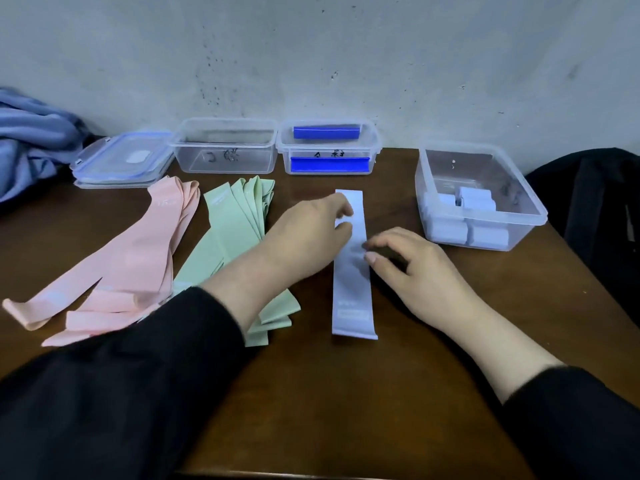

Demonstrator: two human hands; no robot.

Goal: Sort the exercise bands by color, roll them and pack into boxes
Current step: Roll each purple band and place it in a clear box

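Flattening a lavender band (352, 268) at frame centre.
My left hand (308, 233) pinches its far end; right hand (412, 268) fingertips press its middle; printing unreadable.

Crumpled blue-grey cloth (33, 140) far left on dark brown wooden table (346, 393); black bag, perhaps (595, 209), at right; stained grey wall (311, 46) behind.

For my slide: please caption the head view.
Both hands flatten a pale lavender elastic band on the brown wooden table.
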